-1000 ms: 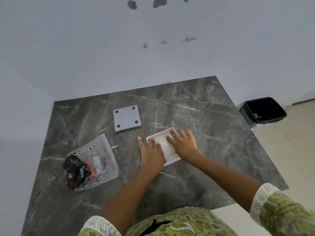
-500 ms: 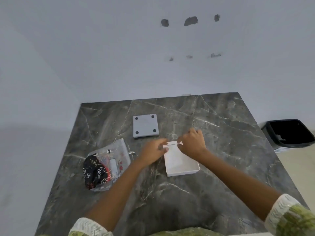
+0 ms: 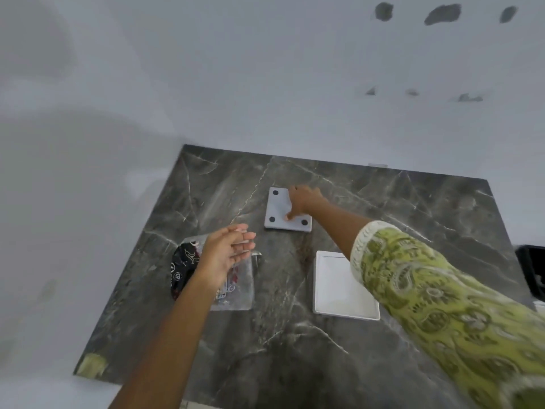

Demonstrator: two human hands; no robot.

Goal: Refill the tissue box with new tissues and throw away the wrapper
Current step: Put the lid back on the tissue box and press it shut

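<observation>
The white tissue box (image 3: 339,293) lies open side up on the dark marble table (image 3: 295,349), with white tissues filling it. Its grey square base plate (image 3: 278,208), with black feet at the corners, lies further back. My right hand (image 3: 303,202) reaches over the box and rests on that plate, thumb on its top and fingers curled over its far right edge. My left hand (image 3: 228,252) hovers open, palm turned right, above the clear plastic wrapper (image 3: 236,293) with black and red print, which lies flat at the left.
A black waste bin (image 3: 532,270) stands on the floor off the table's right edge. A white wall runs behind the table. My green patterned sleeve (image 3: 442,290) crosses over the box's right part.
Both hands left the white box. My right hand reached back onto the grey plate. My left hand moved left, above the wrapper. The view shifted left.
</observation>
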